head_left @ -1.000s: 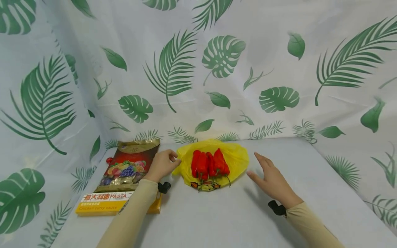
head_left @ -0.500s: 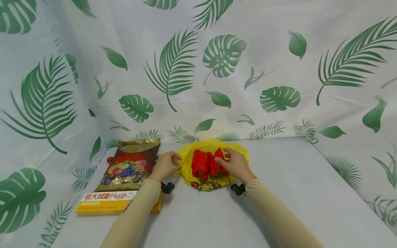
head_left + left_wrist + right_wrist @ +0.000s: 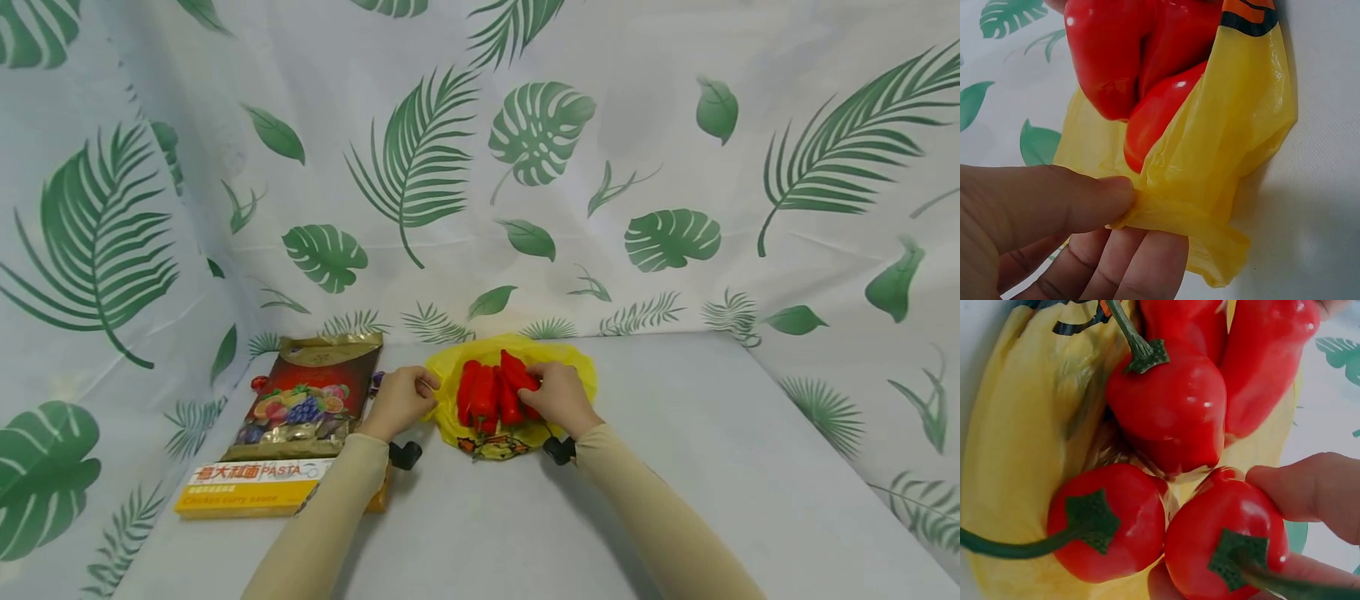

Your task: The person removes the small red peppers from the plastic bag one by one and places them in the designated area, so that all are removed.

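Observation:
Several glossy red peppers (image 3: 480, 392) with green stems lie side by side on a crumpled yellow plastic bag (image 3: 441, 367) in the head view. My left hand (image 3: 402, 402) pinches the bag's left edge; the left wrist view shows the thumb (image 3: 1079, 200) on top of the gathered plastic (image 3: 1172, 212) and the fingers beneath. At the right of the group, my right hand (image 3: 561, 398) grips one red pepper (image 3: 1229, 531). In the right wrist view the thumb is at its side, with fingers partly hidden under it. Another pepper (image 3: 1110, 525) lies beside it.
Left of the bag lie a brown-and-gold pouch with printed fruit (image 3: 318, 396) and a yellow-and-white pasta box (image 3: 247, 492). Small red (image 3: 258, 383) and purple (image 3: 376, 383) things show at the pouch's sides. A leaf-patterned cloth (image 3: 450, 250) hangs behind the white table (image 3: 480, 533).
My right hand has come leftward from beside the bag and taken hold of a red pepper, which now leans left. The left hand has stayed at the bag's edge.

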`<state>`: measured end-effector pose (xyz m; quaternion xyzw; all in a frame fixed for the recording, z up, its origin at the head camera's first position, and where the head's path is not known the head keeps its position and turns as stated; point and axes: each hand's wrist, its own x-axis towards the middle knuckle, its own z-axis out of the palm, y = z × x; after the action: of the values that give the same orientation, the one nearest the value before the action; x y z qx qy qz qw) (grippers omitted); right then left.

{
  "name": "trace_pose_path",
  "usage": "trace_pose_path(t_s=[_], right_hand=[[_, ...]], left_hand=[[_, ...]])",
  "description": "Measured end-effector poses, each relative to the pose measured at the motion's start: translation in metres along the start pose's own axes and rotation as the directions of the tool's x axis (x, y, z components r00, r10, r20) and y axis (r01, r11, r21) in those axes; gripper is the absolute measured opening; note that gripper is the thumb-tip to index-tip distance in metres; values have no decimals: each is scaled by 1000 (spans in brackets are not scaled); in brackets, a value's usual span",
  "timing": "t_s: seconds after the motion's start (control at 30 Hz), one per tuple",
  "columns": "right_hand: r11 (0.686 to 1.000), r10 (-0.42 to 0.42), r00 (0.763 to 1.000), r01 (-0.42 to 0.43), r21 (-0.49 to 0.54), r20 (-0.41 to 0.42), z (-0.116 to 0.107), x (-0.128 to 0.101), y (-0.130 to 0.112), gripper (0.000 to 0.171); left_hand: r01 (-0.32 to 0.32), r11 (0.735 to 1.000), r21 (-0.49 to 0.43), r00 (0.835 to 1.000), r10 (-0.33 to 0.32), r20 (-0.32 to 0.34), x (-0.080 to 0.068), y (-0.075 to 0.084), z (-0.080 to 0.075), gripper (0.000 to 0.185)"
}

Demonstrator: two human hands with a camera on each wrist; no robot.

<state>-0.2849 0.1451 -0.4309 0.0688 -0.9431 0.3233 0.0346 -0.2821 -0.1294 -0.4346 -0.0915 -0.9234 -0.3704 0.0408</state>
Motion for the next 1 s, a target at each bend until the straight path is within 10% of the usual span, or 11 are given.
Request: trace_pose_path(t_s=[0.37, 1.0], right_hand=[[999, -52, 998, 52, -3, -38, -33, -36, 37, 42], [982, 142, 990, -144, -124, -23, -123, -104, 165, 45]], left_hand=[[-25, 1000, 1, 999, 25, -43, -7, 2, -1, 9], [-49, 998, 35, 997, 51, -50, -20, 4, -11, 7]])
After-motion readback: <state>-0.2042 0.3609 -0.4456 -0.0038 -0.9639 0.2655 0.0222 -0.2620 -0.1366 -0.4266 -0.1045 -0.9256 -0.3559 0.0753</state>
